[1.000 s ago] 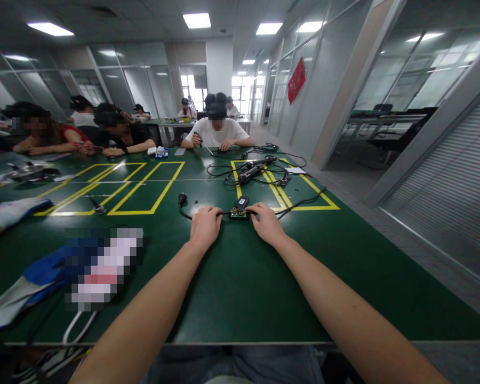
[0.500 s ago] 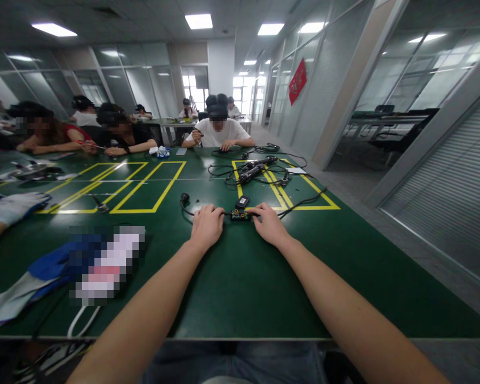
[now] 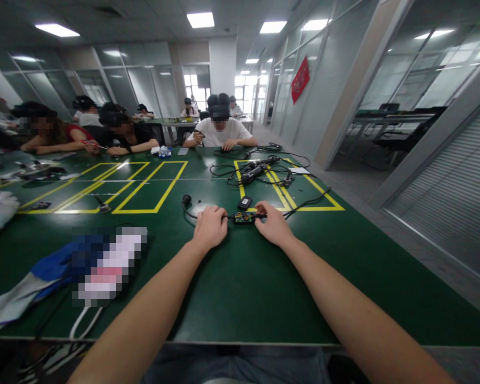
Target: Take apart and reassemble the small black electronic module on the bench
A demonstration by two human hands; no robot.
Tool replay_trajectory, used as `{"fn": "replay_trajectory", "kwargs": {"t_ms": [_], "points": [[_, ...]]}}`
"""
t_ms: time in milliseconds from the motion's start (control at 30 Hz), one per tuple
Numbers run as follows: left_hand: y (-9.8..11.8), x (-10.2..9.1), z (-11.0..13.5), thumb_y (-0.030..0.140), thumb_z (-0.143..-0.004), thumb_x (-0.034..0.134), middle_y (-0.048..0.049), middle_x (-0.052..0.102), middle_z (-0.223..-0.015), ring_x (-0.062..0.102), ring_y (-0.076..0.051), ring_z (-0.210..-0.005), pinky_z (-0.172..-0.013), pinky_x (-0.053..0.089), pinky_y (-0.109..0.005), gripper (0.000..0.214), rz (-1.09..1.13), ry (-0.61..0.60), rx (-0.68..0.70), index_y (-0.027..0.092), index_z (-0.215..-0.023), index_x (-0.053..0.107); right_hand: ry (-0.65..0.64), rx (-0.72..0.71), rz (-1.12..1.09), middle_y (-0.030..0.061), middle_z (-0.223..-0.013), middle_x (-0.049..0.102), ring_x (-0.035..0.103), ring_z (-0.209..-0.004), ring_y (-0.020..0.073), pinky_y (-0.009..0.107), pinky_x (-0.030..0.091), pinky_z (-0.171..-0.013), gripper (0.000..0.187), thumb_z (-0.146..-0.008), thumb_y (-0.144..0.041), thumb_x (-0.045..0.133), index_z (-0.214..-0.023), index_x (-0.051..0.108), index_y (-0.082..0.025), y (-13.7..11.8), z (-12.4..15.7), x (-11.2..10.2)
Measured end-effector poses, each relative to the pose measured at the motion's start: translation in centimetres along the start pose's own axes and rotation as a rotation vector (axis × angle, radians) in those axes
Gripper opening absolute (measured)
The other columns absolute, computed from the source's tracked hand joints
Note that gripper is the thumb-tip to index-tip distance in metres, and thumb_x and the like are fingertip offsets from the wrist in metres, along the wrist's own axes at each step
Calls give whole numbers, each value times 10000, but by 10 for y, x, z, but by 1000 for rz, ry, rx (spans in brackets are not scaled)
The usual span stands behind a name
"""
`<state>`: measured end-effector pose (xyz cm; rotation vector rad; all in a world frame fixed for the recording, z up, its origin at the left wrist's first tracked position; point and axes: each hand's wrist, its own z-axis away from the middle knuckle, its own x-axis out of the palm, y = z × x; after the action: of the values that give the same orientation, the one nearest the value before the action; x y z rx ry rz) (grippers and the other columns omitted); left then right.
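While both bare hands are down on the green counter [image 3: 248,290], the little open circuit module [image 3: 243,217] sits right between them, its board and coppery rings facing up. Left hand [image 3: 211,228] has its grip closed on the black cable [image 3: 230,217] just beside the module; that cable curves round to a plug [image 3: 186,199] past the knuckles. Right hand [image 3: 275,224] is at the other end, thumb and forefinger apart with the second cable [image 3: 306,201] running between them, though I honestly can't tell if they're touching it. Small black cover [image 3: 245,202] is lying just beyond the module, near the right fingertips. Further out there's a tangle of black cords [image 3: 256,169] over yellow tape, and a co-worker in a white shirt [image 3: 224,133] sits across from all this, holding some thin tool.
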<state>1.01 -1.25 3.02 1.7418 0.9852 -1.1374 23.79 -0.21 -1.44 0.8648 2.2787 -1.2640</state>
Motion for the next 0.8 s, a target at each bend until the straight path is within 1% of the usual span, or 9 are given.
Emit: {"fn": "replay_trajectory", "kwargs": {"t_ms": [100,167,367,800], "points": [[0,-1,1,248,-1043,499,-94,717,-1127,616,-293,-1164,-993,470,-458,195,10,1,11,239,-1008,690,-15,4,4,39,-943,724,682,-897,226,380,573,-881,209,-778,-122,624,-944,692,-230,-2,0,-1],[-1,-1,1,246,-1040,502,-93,717,-1122,614,-292,-1160,-989,468,-454,190,11,8,16,238,-1001,687,-18,3,15,45,-937,724,685,-895,223,377,573,-878,169,-777,-115,622,-889,686,-225,-2,0,0],[-1,-1,1,235,-1028,510,-94,722,-1120,607,-291,-1148,-989,461,-455,182,26,4,17,237,-1000,689,9,-12,7,22,-900,718,684,-861,204,348,571,-855,181,-759,-96,628,-872,686,-225,1,0,2],[-2,-1,0,228,-1021,525,-84,728,-1111,618,-293,-1148,-981,455,-450,171,64,-11,11,236,-980,691,30,-5,-5,14,-868,700,654,-816,200,329,552,-811,165,-732,-105,638,-833,671,-232,1,0,2]]}}
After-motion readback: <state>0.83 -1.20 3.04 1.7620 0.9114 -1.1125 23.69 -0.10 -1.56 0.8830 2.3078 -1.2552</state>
